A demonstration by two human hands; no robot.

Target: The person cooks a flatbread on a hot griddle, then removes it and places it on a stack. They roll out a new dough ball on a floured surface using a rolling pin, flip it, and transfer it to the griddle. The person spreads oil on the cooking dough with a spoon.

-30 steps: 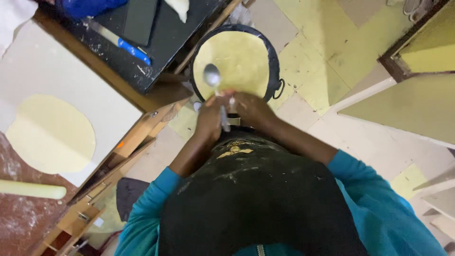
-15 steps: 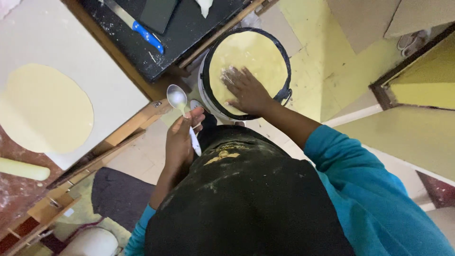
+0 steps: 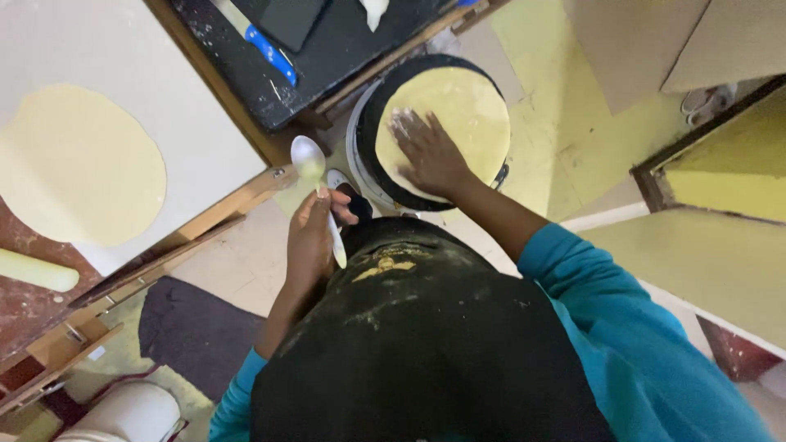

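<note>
My right hand [image 3: 427, 151] lies flat, fingers spread, on a round sheet of pale yellow dough [image 3: 458, 115] that covers a black round pan [image 3: 370, 123] set on a white bucket. My left hand [image 3: 313, 237] holds a white plastic spoon [image 3: 313, 172] upright beside the pan, its bowl pointing away from me. A second round sheet of dough [image 3: 78, 164] rests on a white board [image 3: 205, 155] at the left. I wear a black flour-dusted apron and teal sleeves.
A pale rolling pin [image 3: 37, 270] lies at the left edge. A blue-handled knife [image 3: 266, 49] sits on a black worktop [image 3: 344, 49] above the pan. A white bucket [image 3: 123, 413] stands at the bottom left, near a dark mat [image 3: 192, 331]. Yellow floor and panels lie to the right.
Both hands were together on the spoon over the pan. The left hand took the spoon away to the left, and the right hand went flat onto the dough.
</note>
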